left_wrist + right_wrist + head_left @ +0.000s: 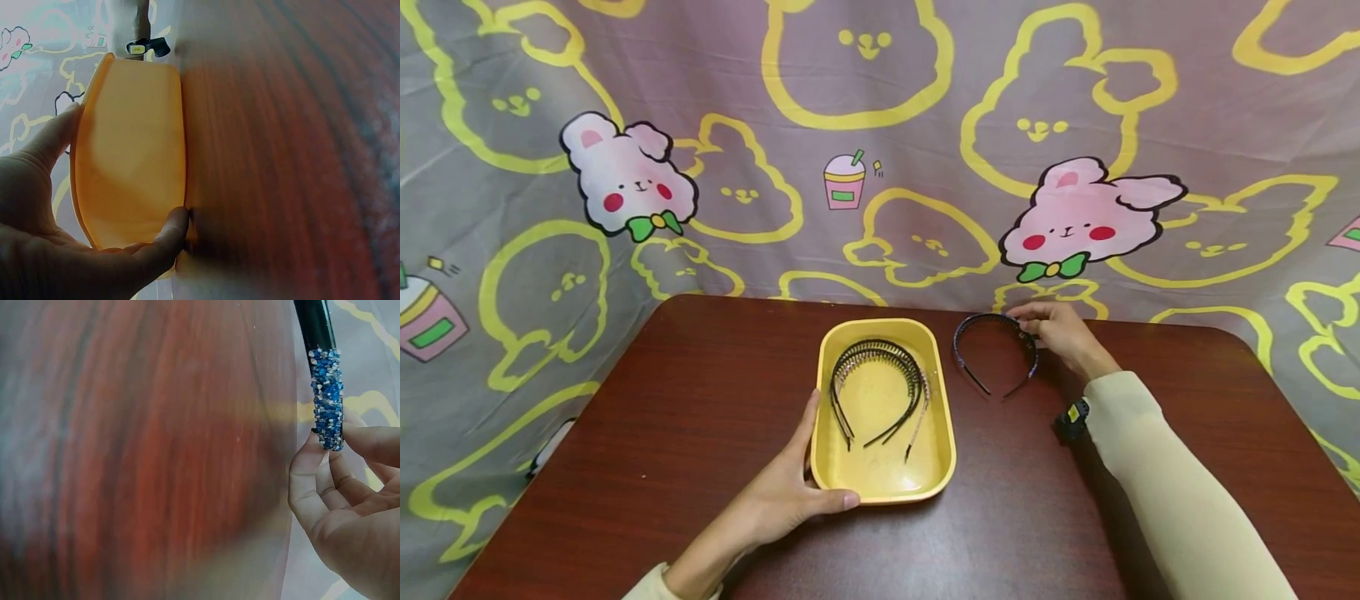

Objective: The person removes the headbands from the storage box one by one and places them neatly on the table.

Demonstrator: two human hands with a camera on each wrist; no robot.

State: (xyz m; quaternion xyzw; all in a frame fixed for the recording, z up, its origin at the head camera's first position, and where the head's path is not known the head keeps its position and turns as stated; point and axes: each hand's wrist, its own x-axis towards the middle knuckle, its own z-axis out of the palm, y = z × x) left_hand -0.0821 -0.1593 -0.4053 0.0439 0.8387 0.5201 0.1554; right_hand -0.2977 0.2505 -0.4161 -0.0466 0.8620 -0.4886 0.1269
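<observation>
A yellow plastic tray (880,477) stands on the table with several headbands (876,342) lying inside. Most of these are dark and toothed; one has a paler, pinkish arm. My left hand (778,500) grips the tray at its near left corner, and the left wrist view shows the thumb and a finger against the outer tray wall (134,150). To the tray's right, my right hand (1063,337) pinches a dark headband (957,343) by the right side of its arch. Blue and clear beads cover part of this headband (327,394) in the right wrist view.
The brown wooden table (700,400) has rounded far corners. Behind it and along the sides hangs a cartoon-printed cloth (917,150), close to the far edge. A small black device (1072,418) is worn on the right wrist.
</observation>
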